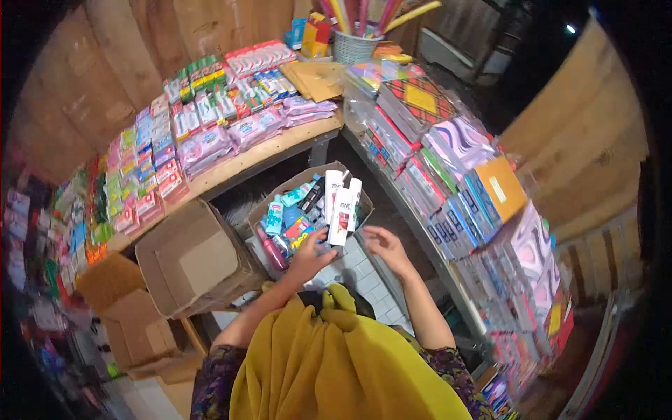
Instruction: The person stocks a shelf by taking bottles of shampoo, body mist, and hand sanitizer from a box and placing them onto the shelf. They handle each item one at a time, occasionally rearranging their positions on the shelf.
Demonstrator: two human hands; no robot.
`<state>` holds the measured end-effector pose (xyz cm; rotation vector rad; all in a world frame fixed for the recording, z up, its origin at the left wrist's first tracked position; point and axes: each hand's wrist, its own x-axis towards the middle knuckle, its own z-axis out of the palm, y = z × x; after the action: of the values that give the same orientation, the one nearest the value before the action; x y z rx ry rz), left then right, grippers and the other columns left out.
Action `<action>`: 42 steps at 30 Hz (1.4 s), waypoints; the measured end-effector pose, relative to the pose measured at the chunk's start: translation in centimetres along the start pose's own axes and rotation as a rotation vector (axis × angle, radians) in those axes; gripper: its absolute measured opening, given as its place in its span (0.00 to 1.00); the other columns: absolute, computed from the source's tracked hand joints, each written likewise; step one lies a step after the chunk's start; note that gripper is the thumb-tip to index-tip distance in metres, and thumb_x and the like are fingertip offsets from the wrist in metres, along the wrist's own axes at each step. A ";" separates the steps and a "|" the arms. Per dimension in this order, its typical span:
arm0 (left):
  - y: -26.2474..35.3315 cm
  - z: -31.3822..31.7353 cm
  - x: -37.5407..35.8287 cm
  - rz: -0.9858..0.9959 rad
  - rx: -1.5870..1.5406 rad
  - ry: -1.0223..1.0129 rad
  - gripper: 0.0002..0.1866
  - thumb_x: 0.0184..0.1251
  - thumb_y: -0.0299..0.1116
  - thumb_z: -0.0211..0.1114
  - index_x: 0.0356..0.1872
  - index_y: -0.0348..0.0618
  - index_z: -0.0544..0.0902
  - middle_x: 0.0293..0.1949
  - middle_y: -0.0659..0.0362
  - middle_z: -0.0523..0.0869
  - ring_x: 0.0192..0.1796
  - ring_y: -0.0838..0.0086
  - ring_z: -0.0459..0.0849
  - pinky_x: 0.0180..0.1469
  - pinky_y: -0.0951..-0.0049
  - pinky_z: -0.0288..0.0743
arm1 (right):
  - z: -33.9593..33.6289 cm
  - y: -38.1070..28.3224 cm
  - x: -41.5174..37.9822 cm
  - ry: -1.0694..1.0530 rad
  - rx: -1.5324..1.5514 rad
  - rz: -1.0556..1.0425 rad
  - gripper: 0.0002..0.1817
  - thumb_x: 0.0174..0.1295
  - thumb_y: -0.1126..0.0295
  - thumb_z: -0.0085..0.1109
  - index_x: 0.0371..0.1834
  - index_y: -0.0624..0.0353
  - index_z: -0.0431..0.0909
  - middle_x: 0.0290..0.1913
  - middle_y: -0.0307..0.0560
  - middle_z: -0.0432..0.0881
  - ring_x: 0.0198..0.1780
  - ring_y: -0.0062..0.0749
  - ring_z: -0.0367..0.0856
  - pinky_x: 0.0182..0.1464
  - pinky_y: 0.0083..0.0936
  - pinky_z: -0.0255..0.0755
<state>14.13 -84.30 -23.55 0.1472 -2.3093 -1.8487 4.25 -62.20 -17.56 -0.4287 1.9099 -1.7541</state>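
Note:
A cardboard box (369, 203) full of bottles and packets stands in front of me. White bottles (341, 215) with dark lettering lie on top at its right side. My left hand (311, 257) is at the near edge of the box, close to the lowest white bottle, with its fingers partly bent; whether they touch anything is unclear. My right hand (385, 248) is just right of the box with its fingers apart and nothing in them. Teal packs (274, 218) and a pink bottle (273, 253) fill the left part of the box.
An empty cardboard box (189, 259) stands at the left, beside another open box (140, 329). A wooden shelf (280, 148) with packets runs behind. Stacked notebooks (462, 150) line the right side. A woven basket (351, 49) stands at the back.

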 end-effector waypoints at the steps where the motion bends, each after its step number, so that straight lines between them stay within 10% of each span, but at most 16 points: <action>1: -0.5 0.8 1.5 0.032 0.074 0.038 0.37 0.52 0.41 0.72 0.63 0.41 0.67 0.53 0.47 0.76 0.48 0.61 0.79 0.50 0.65 0.74 | -0.7 0.6 2.6 -0.025 -0.032 -0.054 0.21 0.58 0.70 0.64 0.55 0.58 0.75 0.49 0.41 0.79 0.45 0.20 0.76 0.45 0.21 0.71; 12: 0.2 6.8 8.4 -0.307 0.440 0.280 0.42 0.44 0.36 0.76 0.63 0.49 0.65 0.48 0.47 0.74 0.51 0.48 0.75 0.51 0.55 0.72 | -2.1 1.1 27.4 -0.435 -0.626 -0.506 0.30 0.48 0.64 0.68 0.57 0.55 0.73 0.54 0.56 0.76 0.58 0.50 0.72 0.60 0.36 0.65; 20: -2.2 7.4 8.5 -0.322 0.310 0.468 0.34 0.42 0.26 0.75 0.56 0.46 0.72 0.48 0.48 0.77 0.53 0.50 0.76 0.56 0.61 0.70 | -1.1 4.3 32.7 -0.803 -0.785 -0.166 0.37 0.35 0.62 0.77 0.55 0.52 0.76 0.51 0.54 0.76 0.55 0.47 0.73 0.59 0.34 0.68; 25: -1.7 6.6 7.1 -0.370 -0.007 0.557 0.33 0.46 0.21 0.73 0.57 0.42 0.70 0.53 0.53 0.78 0.58 0.61 0.75 0.59 0.67 0.68 | -0.2 3.3 33.6 -0.879 -0.563 0.036 0.30 0.40 0.72 0.76 0.51 0.57 0.78 0.45 0.41 0.82 0.47 0.25 0.77 0.50 0.23 0.71; 34: 6.9 3.5 0.7 -0.241 -0.852 0.830 0.39 0.49 0.11 0.65 0.66 0.42 0.63 0.59 0.57 0.75 0.62 0.70 0.73 0.62 0.71 0.68 | 2.7 -6.5 30.4 -0.915 -0.369 -0.275 0.28 0.39 0.78 0.76 0.49 0.62 0.79 0.41 0.38 0.82 0.43 0.19 0.77 0.49 0.19 0.71; 42: 14.0 2.3 -13.5 -0.054 -1.225 0.821 0.35 0.56 0.31 0.66 0.67 0.46 0.63 0.57 0.57 0.76 0.53 0.69 0.78 0.55 0.73 0.72 | 9.0 -16.4 17.9 -0.971 -0.096 -0.181 0.32 0.45 0.81 0.70 0.57 0.62 0.73 0.38 0.41 0.83 0.38 0.20 0.81 0.42 0.18 0.75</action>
<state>27.34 -76.45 -11.42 0.6117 -0.4938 -2.2520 -7.18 -81.36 -4.41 -1.2455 1.2550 -1.1771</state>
